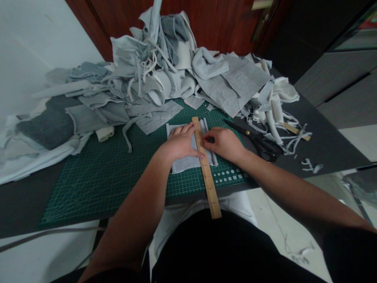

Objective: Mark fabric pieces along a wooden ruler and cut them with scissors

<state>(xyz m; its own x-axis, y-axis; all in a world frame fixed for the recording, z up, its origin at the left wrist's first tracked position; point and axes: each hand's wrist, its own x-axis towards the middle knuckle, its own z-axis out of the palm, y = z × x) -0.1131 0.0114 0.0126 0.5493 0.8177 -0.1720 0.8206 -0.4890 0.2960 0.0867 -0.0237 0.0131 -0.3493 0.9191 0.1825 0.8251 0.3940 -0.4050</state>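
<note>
A dark, matte surface (324, 145) runs across the view. Its far half is buried under a heap of fabric offcuts (153, 70): soft, fleecy knits in pale and mid grey with some cream, crumpled into folds, with thin curling strips hanging out of them.

In front of the heap lies a green cutting mat (103, 173), flat and smooth, printed with a fine pale grid and a row of small squares near its front right corner.

On the mat, right in front of the person, lies a roughly rectangular piece of light grey fabric (188, 163) with a felted, slightly fuzzy face. Narrow cut strips lie along its right side.

A long, straight wooden ruler (209, 181), tan with fine markings, lies across this piece from the far edge towards the person. Its near end juts past the mat and off the front of the surface.

The left hand (181, 143) lies flat, palm down, on the grey piece. Its fingers are stretched out side by side, and the thumb tip rests against the ruler's left edge.

The right hand (225, 143) sits just across the ruler, fingers curled and bunched at its right edge. Whether they pinch anything is too small to tell.

Black-handled scissors (259, 143) lie to the right, blades on the mat's edge. Beyond them lie loose pale trimmings (310, 165).
</note>
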